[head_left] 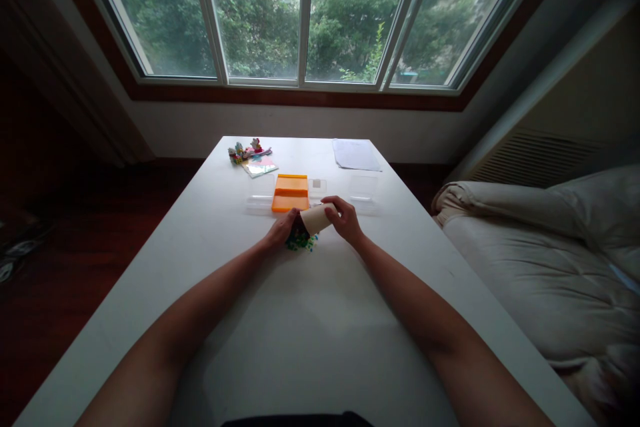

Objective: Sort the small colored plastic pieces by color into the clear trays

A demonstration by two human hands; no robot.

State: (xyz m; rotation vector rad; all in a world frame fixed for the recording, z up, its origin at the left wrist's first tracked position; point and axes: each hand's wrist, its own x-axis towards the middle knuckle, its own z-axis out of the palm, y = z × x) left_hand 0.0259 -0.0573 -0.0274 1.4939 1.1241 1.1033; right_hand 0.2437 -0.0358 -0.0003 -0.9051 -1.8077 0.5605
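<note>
My right hand [344,219] is closed around a cream-coloured paper cup [318,219], which lies tipped on its side with its mouth to the left. Small green and blue beads [301,241] are heaped on the white table below that mouth. Beside them my left hand [283,229] has its fingers bent close to the cup's mouth and a dark patch there. Whether those fingers grip anything is hidden. Just beyond both hands lies an open orange plastic case [291,193].
Clear plastic boxes [363,188] flank the orange case. Farther back are colourful small figures [250,150], a shiny card [260,165] and white paper sheets [357,155]. A beige sofa [540,273] stands right of the white table [300,333], and a window is ahead.
</note>
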